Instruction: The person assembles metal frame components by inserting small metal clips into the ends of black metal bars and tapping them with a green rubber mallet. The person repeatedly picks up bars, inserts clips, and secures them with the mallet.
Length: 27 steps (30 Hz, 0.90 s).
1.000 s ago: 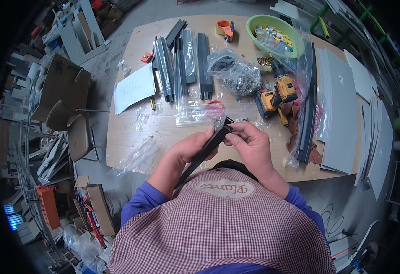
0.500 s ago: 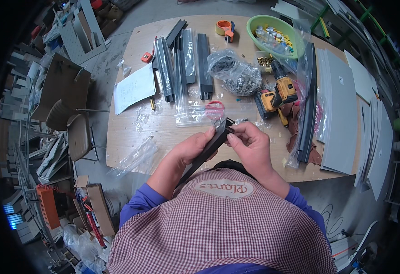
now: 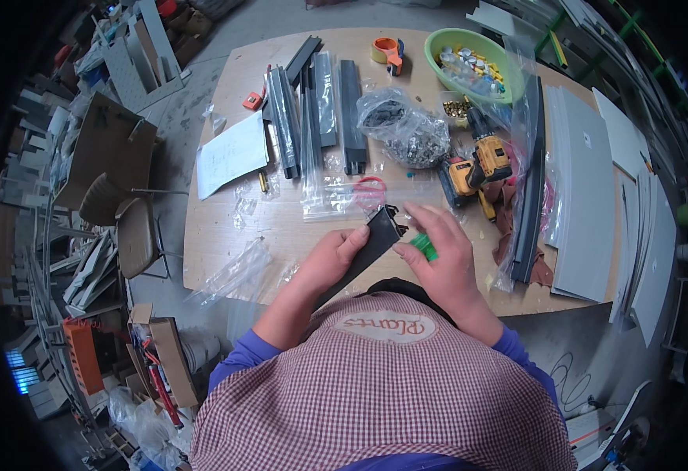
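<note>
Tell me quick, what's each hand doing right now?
Left hand: closed around the long black profile strip.
Right hand: pinching a small green piece at the strip's end.

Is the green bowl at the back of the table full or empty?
Partly full. The green bowl holds a heap of small yellow and silvery pieces that covers its bottom, but its inner wall shows bare above them.
</note>
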### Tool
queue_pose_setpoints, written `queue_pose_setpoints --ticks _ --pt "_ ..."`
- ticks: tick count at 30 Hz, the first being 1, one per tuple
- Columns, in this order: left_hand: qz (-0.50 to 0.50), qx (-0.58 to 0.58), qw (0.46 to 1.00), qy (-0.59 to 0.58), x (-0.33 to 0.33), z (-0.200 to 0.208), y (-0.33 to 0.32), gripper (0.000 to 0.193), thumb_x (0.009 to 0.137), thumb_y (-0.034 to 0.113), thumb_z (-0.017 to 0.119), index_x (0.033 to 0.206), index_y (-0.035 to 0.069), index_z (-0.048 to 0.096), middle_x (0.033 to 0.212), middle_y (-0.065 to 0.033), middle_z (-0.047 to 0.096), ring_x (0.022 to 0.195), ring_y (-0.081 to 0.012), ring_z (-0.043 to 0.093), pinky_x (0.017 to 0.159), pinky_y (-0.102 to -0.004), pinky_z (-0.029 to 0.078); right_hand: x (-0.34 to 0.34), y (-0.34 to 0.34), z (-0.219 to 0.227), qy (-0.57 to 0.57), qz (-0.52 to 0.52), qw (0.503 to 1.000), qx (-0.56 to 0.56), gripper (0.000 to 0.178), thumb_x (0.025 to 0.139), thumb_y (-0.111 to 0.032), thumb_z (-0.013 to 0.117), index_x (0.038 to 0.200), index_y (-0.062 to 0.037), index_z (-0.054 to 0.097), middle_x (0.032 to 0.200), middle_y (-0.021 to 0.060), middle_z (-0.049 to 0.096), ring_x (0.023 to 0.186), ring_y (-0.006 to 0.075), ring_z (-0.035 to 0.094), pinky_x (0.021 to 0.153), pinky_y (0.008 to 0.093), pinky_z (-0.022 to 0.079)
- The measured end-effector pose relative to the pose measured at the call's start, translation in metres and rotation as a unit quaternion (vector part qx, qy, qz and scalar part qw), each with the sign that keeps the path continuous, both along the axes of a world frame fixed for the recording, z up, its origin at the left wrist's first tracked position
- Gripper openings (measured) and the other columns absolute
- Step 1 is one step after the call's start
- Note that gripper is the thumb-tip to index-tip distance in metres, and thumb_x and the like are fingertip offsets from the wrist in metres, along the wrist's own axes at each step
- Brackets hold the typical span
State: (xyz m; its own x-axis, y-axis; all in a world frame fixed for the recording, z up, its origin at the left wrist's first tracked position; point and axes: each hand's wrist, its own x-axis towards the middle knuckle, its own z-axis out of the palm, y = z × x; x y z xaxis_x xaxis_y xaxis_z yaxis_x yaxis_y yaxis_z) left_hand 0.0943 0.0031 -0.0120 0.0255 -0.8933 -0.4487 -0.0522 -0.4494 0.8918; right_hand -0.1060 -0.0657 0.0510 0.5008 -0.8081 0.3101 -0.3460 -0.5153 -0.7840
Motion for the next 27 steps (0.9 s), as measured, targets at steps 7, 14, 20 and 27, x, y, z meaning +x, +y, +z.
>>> queue_pose_setpoints --ticks 7,14,20,27 --pt "0.017 -0.102 0.977 -0.187 -0.001 0.0 0.005 0.049 0.086 0.044 0.071 0.089 -0.004 0.061 0.072 -0.0162 0.063 0.066 -0.026 0.06 0.064 -0.0373 0.048 -0.019 -0.007 -0.058 -0.129 0.11 0.974 0.148 0.051 0.089 -0.012 0.064 0.138 -0.003 0.051 0.131 0.0181 0.059 0.123 0.0368 0.053 0.101 0.0435 0.046" --pt "0.082 -0.107 0.951 -0.278 0.001 -0.003 0.01 0.048 0.073 0.033 0.085 0.099 -0.001 0.065 0.085 -0.0183 0.07 0.078 -0.032 0.069 0.072 -0.04 0.052 -0.118 0.016 -0.227 0.41 -0.037 0.903 0.118 0.053 0.074 -0.02 0.081 0.116 -0.003 0.053 0.12 0.0207 0.054 0.112 0.0383 0.055 0.091 0.0464 0.048" --pt "0.077 -0.06 0.908 -0.407 0.006 -0.007 0.013 0.037 0.074 0.026 0.084 0.098 0.003 0.07 0.083 -0.0164 0.07 0.073 -0.0317 0.067 0.069 -0.038 0.053 -0.145 0.034 -0.235 0.341 -0.079 0.928 0.131 0.044 0.082 -0.021 0.072 0.116 -0.0027 0.051 0.099 0.0206 0.062 0.09 0.0422 0.061 0.08 0.0472 0.052" --pt "0.084 -0.142 0.872 -0.461 0.012 -0.019 0.014 0.031 0.073 0.025 0.085 0.084 0.002 0.066 0.076 -0.0146 0.065 0.066 -0.0323 0.064 0.062 -0.0397 0.051 -0.102 0.017 -0.073 -0.158 0.012 0.894 0.418 0.04 0.099 -0.029 0.056 0.125 -0.0005 0.047 0.078 0.0117 0.061 0.062 0.0172 0.062 0.057 0.0285 0.049"
